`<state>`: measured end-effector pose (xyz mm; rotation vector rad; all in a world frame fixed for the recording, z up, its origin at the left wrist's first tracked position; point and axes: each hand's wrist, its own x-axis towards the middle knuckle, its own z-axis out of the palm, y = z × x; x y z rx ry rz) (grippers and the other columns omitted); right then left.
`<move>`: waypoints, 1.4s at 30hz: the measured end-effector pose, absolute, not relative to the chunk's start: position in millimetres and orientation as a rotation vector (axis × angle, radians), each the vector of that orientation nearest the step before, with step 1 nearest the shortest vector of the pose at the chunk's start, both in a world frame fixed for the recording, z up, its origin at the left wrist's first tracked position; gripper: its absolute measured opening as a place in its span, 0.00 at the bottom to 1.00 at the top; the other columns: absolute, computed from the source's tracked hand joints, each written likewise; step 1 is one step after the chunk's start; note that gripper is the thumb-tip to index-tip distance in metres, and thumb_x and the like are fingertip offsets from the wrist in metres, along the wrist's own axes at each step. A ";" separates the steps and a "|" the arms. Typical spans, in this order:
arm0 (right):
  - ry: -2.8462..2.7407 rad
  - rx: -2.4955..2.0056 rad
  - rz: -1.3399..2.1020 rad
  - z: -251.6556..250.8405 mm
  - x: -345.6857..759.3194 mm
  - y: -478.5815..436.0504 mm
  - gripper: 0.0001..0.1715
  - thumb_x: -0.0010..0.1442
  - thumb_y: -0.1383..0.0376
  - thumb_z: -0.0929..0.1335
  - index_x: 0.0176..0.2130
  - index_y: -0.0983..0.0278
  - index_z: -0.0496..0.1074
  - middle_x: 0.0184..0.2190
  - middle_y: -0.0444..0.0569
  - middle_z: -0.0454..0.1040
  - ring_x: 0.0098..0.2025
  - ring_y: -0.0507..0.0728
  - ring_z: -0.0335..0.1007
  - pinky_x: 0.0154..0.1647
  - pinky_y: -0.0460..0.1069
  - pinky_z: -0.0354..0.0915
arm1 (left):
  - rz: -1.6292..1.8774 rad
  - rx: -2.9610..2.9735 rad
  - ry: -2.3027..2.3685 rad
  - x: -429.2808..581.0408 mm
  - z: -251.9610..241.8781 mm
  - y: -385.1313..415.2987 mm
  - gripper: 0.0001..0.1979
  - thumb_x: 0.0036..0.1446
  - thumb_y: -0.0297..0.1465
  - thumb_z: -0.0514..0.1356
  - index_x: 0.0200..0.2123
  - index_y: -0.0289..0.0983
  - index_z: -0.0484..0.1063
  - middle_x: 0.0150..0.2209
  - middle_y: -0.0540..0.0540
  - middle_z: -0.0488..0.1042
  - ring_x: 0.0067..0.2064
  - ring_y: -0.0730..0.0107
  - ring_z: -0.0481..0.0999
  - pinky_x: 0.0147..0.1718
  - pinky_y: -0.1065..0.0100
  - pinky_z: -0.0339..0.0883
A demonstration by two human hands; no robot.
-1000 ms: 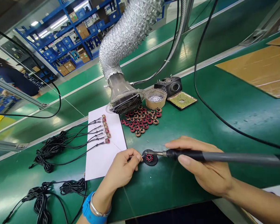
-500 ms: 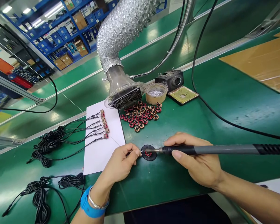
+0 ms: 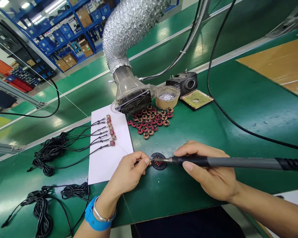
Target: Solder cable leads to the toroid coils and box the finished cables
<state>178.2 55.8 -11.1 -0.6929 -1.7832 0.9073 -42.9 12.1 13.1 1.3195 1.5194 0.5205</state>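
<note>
My right hand (image 3: 211, 177) grips a long grey soldering iron (image 3: 238, 162), its tip touching a small red wound coil (image 3: 158, 162) that sits on a black round pad (image 3: 159, 161). My left hand (image 3: 129, 175) is pinched shut right beside the coil's left edge, holding something thin I cannot make out. A blue wristband and a metal bangle are on my left wrist.
A pile of red coils (image 3: 150, 121) lies in front of a fume duct with a fan grille (image 3: 132, 102). A solder pot (image 3: 167, 97), a black iron stand (image 3: 185, 83) and a yellow sponge tray (image 3: 196, 99) sit behind. Black cables with soldered coils (image 3: 72, 145) cross a white sheet (image 3: 106, 155).
The iron's tip has slid left across the coil toward my left fingertips. The view shifted slightly; both hands stay around the pad.
</note>
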 end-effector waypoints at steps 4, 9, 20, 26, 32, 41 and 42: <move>-1.824 -0.622 0.874 -9.0 176.7 55.2 0.09 0.57 0.71 0.64 0.39 0.63 0.70 0.26 0.44 0.70 0.26 0.51 0.64 0.26 0.47 0.61 | 0.514 1.322 1.522 -42.3 12.9 11.7 0.14 0.64 0.39 0.53 0.31 0.36 0.68 0.22 0.55 0.63 0.25 0.77 0.58 0.24 0.74 0.51; -1.816 -0.535 0.822 -5.7 173.1 51.7 0.13 0.55 0.72 0.64 0.41 0.64 0.70 0.26 0.45 0.71 0.25 0.52 0.65 0.25 0.48 0.62 | 0.512 1.324 1.516 -42.5 12.6 12.1 0.14 0.65 0.39 0.53 0.32 0.36 0.69 0.22 0.55 0.63 0.24 0.77 0.58 0.24 0.73 0.51; -1.850 -0.474 0.764 1.4 172.4 51.1 0.16 0.52 0.73 0.63 0.41 0.63 0.71 0.22 0.45 0.68 0.22 0.53 0.65 0.23 0.49 0.63 | 0.515 1.324 1.510 -42.6 13.4 11.6 0.15 0.65 0.39 0.52 0.32 0.35 0.69 0.22 0.55 0.63 0.25 0.76 0.59 0.25 0.73 0.51; -1.846 -0.482 0.767 2.3 174.6 49.1 0.16 0.52 0.72 0.63 0.41 0.63 0.71 0.23 0.46 0.69 0.22 0.54 0.66 0.23 0.50 0.64 | 0.514 1.313 1.506 -42.6 11.7 11.0 0.15 0.65 0.40 0.52 0.32 0.35 0.69 0.22 0.54 0.62 0.25 0.76 0.59 0.24 0.73 0.51; -1.828 -0.491 0.767 1.3 176.1 49.6 0.17 0.52 0.73 0.63 0.42 0.63 0.71 0.24 0.46 0.70 0.23 0.53 0.66 0.24 0.50 0.65 | 0.514 1.294 1.507 -42.6 12.2 11.5 0.15 0.65 0.39 0.52 0.32 0.35 0.68 0.22 0.54 0.62 0.25 0.76 0.59 0.24 0.73 0.51; -1.809 -0.666 0.743 -3.1 167.3 54.0 0.19 0.61 0.73 0.64 0.50 0.60 0.70 0.29 0.45 0.76 0.24 0.51 0.71 0.24 0.46 0.67 | 0.505 1.305 1.501 -42.1 15.1 9.8 0.16 0.65 0.42 0.51 0.33 0.36 0.68 0.23 0.54 0.64 0.25 0.75 0.59 0.25 0.73 0.52; -1.874 -0.666 0.753 -2.4 163.9 55.3 0.17 0.62 0.74 0.64 0.49 0.60 0.70 0.30 0.45 0.76 0.25 0.51 0.71 0.26 0.45 0.68 | 0.502 1.321 1.497 -42.0 16.2 9.6 0.17 0.66 0.42 0.50 0.33 0.36 0.68 0.24 0.53 0.64 0.26 0.74 0.60 0.26 0.72 0.53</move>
